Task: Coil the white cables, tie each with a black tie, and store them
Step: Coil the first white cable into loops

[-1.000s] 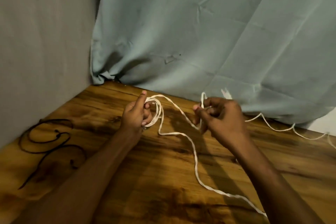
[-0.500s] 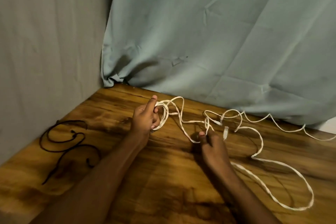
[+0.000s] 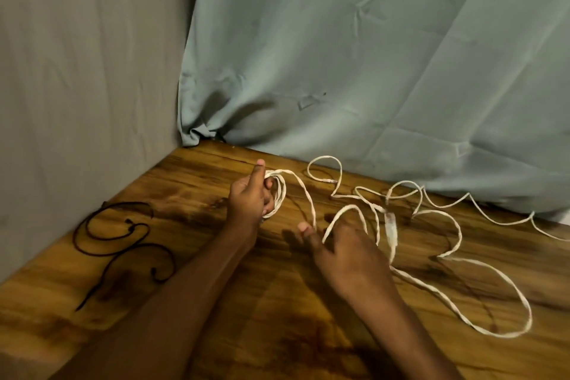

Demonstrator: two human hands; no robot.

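A long white cable point(image 3: 456, 227) lies in loose loops over the right half of the wooden table point(image 3: 277, 311). My left hand point(image 3: 249, 198) holds a small coil of that cable point(image 3: 279, 194) wound around its fingers, forefinger pointing up. My right hand point(image 3: 345, 251) rests low on the table with thumb and fingers spread, the slack cable running between them and under the palm. Black ties point(image 3: 123, 237) lie curled on the table at the left, apart from both hands.
A grey wall point(image 3: 77, 71) closes the left side. A pale blue-green curtain point(image 3: 370, 55) hangs along the table's far edge, and the cable's far end runs off to the right under it.
My right hand has dropped from chest height to the tabletop and let the cable fall into loose loops. The view has shifted left. My left hand keeps its coil.
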